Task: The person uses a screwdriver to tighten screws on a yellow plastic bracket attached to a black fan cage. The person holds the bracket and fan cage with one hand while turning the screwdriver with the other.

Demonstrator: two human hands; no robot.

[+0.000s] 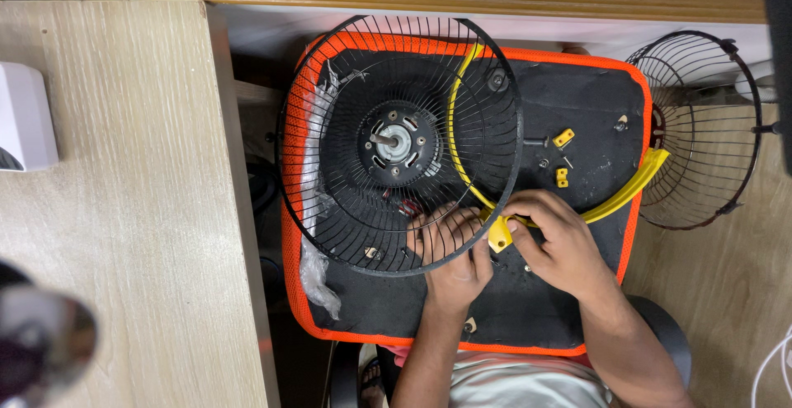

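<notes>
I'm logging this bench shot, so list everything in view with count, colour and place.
rear fan guard: 1, black wire, on the mat
motor hub: 1, grey, guard centre
yellow ring: 1, curved, across guard and mat
yellow clips: 2, mat right
mat: 1, black, orange edge
front fan guard: 1, dark wire, right
white box: 1, left table
left hand: at guard's lower rim
right hand: grips yellow ring's end

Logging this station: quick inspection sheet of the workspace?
Surface: black pad with orange edging.
Job's things: black wire fan guard with motor hub; yellow plastic ring.
Clutter: small yellow clips, screws, crumpled clear plastic.
Grippers: left hand under the guard's rim; right hand pinching the ring's clasp.
Cables: white cable, far right.
Surroundings: second wire guard; wooden tabletop.
</notes>
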